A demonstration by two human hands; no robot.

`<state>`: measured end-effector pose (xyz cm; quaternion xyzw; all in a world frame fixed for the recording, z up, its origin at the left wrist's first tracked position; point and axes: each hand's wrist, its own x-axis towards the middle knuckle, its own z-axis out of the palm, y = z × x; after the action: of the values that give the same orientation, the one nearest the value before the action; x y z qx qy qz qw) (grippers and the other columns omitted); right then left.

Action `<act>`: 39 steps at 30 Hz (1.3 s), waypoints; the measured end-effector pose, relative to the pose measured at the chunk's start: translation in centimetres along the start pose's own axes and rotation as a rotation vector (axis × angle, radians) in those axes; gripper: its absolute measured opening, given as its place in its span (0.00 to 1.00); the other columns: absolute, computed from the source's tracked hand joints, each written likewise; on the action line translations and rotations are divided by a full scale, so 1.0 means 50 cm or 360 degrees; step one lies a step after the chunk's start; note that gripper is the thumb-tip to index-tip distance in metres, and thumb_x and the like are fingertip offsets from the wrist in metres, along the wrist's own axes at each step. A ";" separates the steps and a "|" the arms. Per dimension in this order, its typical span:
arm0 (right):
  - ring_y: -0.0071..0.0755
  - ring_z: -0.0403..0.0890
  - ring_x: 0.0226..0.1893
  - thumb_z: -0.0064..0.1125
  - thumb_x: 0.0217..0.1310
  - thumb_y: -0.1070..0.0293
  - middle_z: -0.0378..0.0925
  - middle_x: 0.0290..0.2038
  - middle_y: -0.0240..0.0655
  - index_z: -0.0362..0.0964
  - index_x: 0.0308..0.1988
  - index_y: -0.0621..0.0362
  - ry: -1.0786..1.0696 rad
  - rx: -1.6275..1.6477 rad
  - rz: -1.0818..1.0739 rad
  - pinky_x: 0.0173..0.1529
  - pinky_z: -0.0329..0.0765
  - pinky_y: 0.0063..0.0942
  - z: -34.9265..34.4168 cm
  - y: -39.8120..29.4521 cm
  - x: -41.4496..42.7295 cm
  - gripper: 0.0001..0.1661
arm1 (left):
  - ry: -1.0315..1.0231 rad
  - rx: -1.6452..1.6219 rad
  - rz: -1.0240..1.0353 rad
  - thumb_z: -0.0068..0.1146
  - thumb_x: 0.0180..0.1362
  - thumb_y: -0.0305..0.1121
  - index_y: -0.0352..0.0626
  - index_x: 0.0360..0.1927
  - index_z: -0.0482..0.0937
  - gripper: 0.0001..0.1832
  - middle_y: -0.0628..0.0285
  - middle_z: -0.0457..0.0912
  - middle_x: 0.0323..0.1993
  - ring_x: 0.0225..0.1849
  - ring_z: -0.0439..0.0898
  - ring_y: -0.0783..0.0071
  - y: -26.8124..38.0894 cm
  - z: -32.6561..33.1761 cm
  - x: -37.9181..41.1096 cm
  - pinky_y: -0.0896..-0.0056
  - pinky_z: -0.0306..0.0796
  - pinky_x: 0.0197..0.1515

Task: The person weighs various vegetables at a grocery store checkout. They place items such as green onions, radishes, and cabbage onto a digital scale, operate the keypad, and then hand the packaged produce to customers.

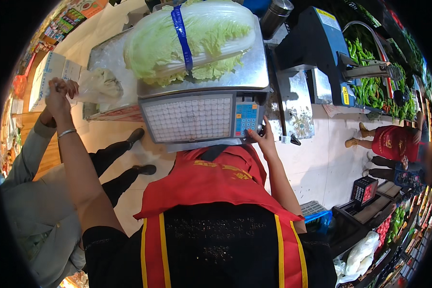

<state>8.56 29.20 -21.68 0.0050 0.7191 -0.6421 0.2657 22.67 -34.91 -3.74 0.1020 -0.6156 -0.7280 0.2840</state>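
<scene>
My right hand [266, 138] is at the front right corner of a grey label-printing scale [187, 120], its thumb on the blue keypad [247, 115]. A large napa cabbage [216, 36], bound with blue tape [181, 37], lies across the scale's steel platform [262, 68]. Far to the left reaches my left hand [58, 99], a bracelet on its wrist. There it overlaps the hand of a person in a grey sleeve [34, 151]. Beside both hands is a clear plastic bag [100, 84] with pale contents; which fingers grip it is unclear.
A metal canister [276, 16] stands behind the scale, and a blue bag-sealing machine [311, 43] is to its right. Green peppers [367, 82] fill a display beyond. White cartons [50, 77] sit at left. Other people [396, 144] stand at far right near a black crate [363, 190].
</scene>
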 end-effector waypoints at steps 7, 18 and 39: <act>0.33 0.71 0.45 0.71 0.40 0.68 0.69 0.46 0.43 0.52 0.56 0.66 0.0134 -0.0140 -0.0188 0.49 0.70 0.26 0.036 0.019 0.010 0.46 | 0.1230 0.0430 0.0181 0.45 0.60 0.25 0.34 0.48 0.66 0.12 0.59 0.74 0.32 0.31 0.73 0.73 -0.061 0.108 -0.096 0.78 0.70 0.34; 0.33 0.74 0.42 0.72 0.39 0.65 0.72 0.42 0.44 0.54 0.53 0.65 0.0259 -0.0254 -0.0193 0.44 0.72 0.26 0.029 0.046 0.023 0.45 | 0.1098 0.0266 0.0025 0.45 0.58 0.23 0.41 0.53 0.64 0.18 0.60 0.72 0.41 0.37 0.70 0.76 -0.169 0.308 -0.285 0.77 0.66 0.41; 0.42 0.73 0.46 0.74 0.35 0.56 0.69 0.46 0.50 0.53 0.54 0.72 0.0397 -0.0330 -0.0428 0.50 0.69 0.30 0.062 0.015 0.073 0.52 | 0.0893 0.0217 -0.0207 0.43 0.59 0.23 0.38 0.53 0.66 0.17 0.64 0.70 0.42 0.39 0.71 0.80 -0.205 0.423 -0.341 0.79 0.67 0.44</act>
<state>6.85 25.24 -23.89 -0.0389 0.8028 -0.5888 0.0854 23.14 -7.16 -12.29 0.3572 -0.5527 -0.6451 0.3884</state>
